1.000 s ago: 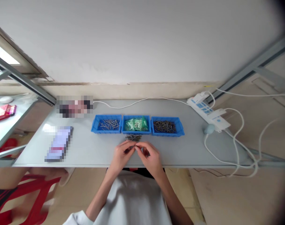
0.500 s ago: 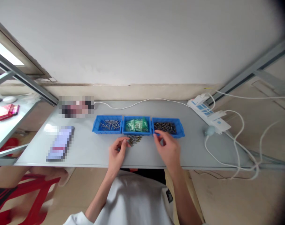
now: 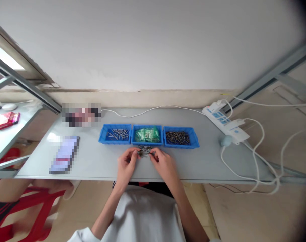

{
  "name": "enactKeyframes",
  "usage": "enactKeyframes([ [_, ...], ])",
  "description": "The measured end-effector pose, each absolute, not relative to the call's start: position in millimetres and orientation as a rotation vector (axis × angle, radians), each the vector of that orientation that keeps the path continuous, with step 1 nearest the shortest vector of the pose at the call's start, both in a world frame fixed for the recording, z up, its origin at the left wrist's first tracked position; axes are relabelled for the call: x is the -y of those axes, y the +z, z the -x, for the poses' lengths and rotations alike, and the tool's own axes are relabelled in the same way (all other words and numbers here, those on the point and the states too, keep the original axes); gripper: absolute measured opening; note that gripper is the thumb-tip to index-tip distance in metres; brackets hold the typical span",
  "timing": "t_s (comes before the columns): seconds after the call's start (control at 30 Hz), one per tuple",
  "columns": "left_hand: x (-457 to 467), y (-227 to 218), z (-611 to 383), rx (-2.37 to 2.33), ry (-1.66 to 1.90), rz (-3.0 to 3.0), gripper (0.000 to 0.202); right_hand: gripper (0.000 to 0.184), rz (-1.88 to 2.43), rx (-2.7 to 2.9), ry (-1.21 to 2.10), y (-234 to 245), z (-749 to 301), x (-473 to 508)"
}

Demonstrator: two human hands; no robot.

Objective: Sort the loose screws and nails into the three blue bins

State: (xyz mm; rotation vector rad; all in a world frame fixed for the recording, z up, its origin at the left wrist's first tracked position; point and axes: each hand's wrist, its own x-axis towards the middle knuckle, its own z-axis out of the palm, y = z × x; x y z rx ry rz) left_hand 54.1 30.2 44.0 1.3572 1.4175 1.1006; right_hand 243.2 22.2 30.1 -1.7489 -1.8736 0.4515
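A small pile of metal screws [image 3: 144, 150] lies on the table just in front of the middle blue bin. At its left edge is my left hand [image 3: 127, 163], thumb and fingertips closed together; what they hold is too small to make out. My right hand [image 3: 165, 163] pinches a screw at the pile's right edge. Behind stand three blue bins in a row. The left bin [image 3: 101, 137] contains loose silvery pins or screws, the middle bin [image 3: 146, 144] green-and-clear plastic packets [image 3: 148, 134], and the right bin [image 3: 194, 139] darker screws [image 3: 178, 137].
A blurred-out phone [image 3: 64, 154] lies at the left, with another blurred item [image 3: 82, 115] behind it. On the right is a white power strip [image 3: 225, 124] with plugs and looping cables [image 3: 258, 161]. Beside the table at left are a red stool [image 3: 39, 208] and another person's leg [image 3: 11, 190].
My right hand has moved left and towards me, from the front of the right bin to the screw pile. My left hand has stayed by the pile.
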Motion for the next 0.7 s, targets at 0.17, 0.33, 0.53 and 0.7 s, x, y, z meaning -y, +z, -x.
enactKeyframes([
  [0.17,-30,43,-56,-1.453,1.097,-1.441,0.030,0.011,1.661,1.834,0.445,29,-244,-22],
  [0.33,-30,41,-62,-1.375,1.103,-1.764,0.021,0.011,1.509,1.831,0.441,48,-244,-17],
  [0.53,-29,36,-61,-1.270,1.020,-1.892,0.017,0.012,1.397,1.802,0.437,61,-242,-9],
  [0.7,-29,32,-58,-1.279,0.957,-1.859,0.014,0.009,1.325,1.693,0.571,55,-236,-3],
])
